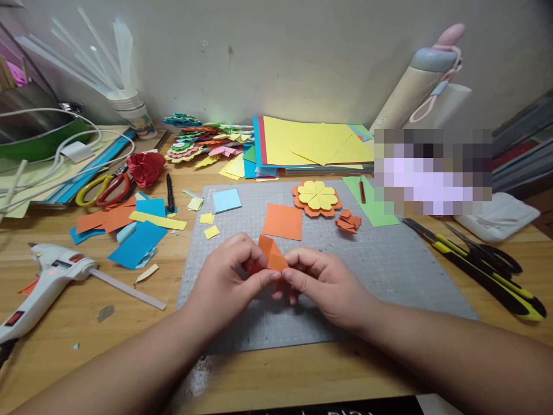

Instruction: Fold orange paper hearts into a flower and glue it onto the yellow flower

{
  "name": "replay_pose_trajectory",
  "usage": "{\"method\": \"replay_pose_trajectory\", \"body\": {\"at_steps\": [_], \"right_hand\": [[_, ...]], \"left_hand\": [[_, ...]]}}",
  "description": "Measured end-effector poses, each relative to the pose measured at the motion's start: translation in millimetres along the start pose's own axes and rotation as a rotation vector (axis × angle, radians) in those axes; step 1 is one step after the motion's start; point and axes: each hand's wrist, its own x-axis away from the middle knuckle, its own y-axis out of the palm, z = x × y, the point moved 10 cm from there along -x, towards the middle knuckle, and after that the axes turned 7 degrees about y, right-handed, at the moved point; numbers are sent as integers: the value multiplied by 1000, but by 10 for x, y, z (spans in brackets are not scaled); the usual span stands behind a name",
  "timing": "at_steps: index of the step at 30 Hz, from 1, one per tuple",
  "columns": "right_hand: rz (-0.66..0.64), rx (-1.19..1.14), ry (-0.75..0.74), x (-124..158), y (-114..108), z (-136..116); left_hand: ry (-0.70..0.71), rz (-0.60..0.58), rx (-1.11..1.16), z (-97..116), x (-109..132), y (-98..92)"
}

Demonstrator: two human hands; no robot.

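Observation:
Between my hands is a partly folded piece of orange paper (273,253), with creases showing and one flap standing up. My left hand (242,265) pinches its left and lower edge between thumb and fingers. On the other side my right hand (322,282) grips the lower right corner, thumb tip close to the left thumb. Just behind lies a flat orange paper square (283,222) on the grey cutting mat (367,288). A yellow and orange paper flower (317,197) and a small folded orange piece (348,222) rest to the right of it.
At left are a white glue gun (56,271), blue and orange paper scraps (138,242), scissors (106,190) and a red paper flower (146,168). A yellow-black utility knife (484,276) and black scissors (492,256) lie right. Paper sheets (315,141) are stacked by the wall.

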Motion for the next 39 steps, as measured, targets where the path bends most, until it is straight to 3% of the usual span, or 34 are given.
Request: {"method": "replay_pose_trajectory", "body": {"at_steps": [2, 5, 9, 14, 16, 19, 22, 27, 34, 39], "right_hand": [[51, 96, 10, 2, -40, 16], [155, 420, -70, 27, -117, -65], [210, 675, -265, 108, -79, -260], [280, 715, -525, 253, -92, -515], [293, 872, -655, 306, -31, -588], [268, 1167, -758, 303, 115, -557], [206, 1345, -735, 240, 217, -437], [118, 1367, -503, 156, 184, -254], [88, 1317, -318, 135, 66, -211], [160, 1245, -263, 102, -56, -219]], "left_hand": [[73, 64, -110, 77, 36, -54], [223, 131, -254, 242, 86, -107], [293, -26, -308, 300, 81, 34], [308, 54, -216, 345, 72, -66], [325, 49, -274, 367, 72, -54], [331, -49, -398, 341, 67, 68], [352, -180, -521, 287, 91, 232], [328, -273, -647, 203, 138, 340], [253, -325, -615, 171, 156, 348], [182, -265, -543, 130, 124, 296]]}}
